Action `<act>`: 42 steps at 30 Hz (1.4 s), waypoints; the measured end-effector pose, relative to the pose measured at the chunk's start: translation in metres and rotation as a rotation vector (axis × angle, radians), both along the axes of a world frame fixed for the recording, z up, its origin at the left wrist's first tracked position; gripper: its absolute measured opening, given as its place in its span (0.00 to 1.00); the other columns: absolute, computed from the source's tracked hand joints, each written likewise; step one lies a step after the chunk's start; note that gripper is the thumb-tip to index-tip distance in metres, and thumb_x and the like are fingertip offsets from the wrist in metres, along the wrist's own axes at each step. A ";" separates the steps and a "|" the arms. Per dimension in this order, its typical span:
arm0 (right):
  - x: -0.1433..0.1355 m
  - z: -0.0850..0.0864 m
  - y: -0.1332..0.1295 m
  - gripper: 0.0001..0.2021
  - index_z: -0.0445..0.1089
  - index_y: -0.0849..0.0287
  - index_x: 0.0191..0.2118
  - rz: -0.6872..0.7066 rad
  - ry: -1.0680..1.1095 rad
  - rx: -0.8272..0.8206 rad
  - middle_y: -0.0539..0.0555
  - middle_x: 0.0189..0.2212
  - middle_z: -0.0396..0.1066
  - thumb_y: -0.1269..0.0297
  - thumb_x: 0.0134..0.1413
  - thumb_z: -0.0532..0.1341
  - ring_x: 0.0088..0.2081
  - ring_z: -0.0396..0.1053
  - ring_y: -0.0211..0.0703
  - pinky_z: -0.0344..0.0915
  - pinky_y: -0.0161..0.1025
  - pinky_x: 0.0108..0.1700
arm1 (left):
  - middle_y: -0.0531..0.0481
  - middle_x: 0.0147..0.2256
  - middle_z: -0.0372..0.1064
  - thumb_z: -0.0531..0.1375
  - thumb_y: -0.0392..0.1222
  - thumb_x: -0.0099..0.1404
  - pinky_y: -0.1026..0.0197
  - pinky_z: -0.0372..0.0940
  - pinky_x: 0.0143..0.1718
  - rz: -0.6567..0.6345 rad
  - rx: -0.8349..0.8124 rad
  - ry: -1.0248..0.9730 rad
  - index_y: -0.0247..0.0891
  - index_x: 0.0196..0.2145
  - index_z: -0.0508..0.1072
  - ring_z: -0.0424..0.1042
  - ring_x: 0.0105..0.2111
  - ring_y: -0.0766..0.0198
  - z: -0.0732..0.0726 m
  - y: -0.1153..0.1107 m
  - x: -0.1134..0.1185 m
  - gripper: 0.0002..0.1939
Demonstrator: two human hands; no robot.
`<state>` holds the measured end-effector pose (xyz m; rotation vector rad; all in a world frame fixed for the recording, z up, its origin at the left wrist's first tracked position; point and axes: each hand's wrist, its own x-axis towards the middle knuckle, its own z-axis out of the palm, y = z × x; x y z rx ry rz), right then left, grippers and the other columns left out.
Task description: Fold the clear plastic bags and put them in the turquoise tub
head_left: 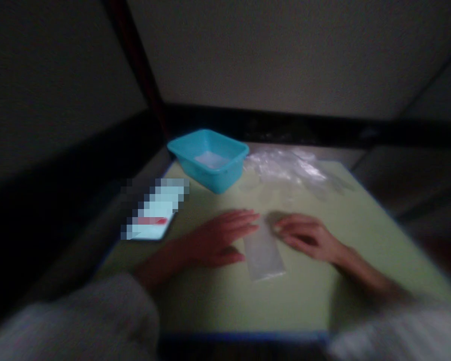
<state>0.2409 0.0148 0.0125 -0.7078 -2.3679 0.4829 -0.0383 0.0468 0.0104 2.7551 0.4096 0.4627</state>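
Note:
A clear, flat plastic bag (pixel 265 253) lies on the pale green table (pixel 218 306) between my two hands. My left hand (pixel 225 238) is spread, its fingertips at the bag's upper left side and its thumb by the left edge. Beside the bag's upper right edge, my right hand (pixel 302 233) has its fingers bent and pressed together; whatever they hold, if anything, is too small and blurred to make out.
A blue basket (pixel 218 178) with something whitish inside stands at the back left. Several clear plastic bags (pixel 289 168) are heaped at the back right. A lit, partly pixelated screen-like object (pixel 154 220) lies at the left edge. Walls rise behind.

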 end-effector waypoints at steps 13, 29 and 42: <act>-0.009 0.004 -0.027 0.13 0.71 0.63 0.41 0.180 -0.324 0.171 0.60 0.39 0.71 0.59 0.59 0.55 0.39 0.66 0.48 0.66 0.47 0.40 | 0.42 0.65 0.37 0.50 0.59 0.65 0.43 0.35 0.63 0.084 0.008 0.250 0.40 0.65 0.43 0.35 0.65 0.50 -0.006 0.015 -0.011 0.38; -0.028 -0.012 -0.025 0.37 0.49 0.71 0.64 -0.198 -0.475 0.016 0.69 0.62 0.50 0.47 0.58 0.53 0.63 0.48 0.54 0.44 0.57 0.63 | 0.27 0.62 0.44 0.51 0.55 0.64 0.46 0.47 0.61 0.455 0.159 0.265 0.21 0.60 0.51 0.44 0.64 0.47 -0.022 -0.041 0.027 0.38; -0.020 -0.007 -0.016 0.33 0.46 0.67 0.65 -0.260 -0.391 -0.015 0.65 0.63 0.48 0.49 0.62 0.49 0.64 0.47 0.53 0.47 0.59 0.62 | 0.31 0.65 0.34 0.50 0.58 0.64 0.46 0.39 0.63 0.384 0.045 0.216 0.24 0.63 0.43 0.32 0.65 0.50 -0.019 -0.018 0.024 0.42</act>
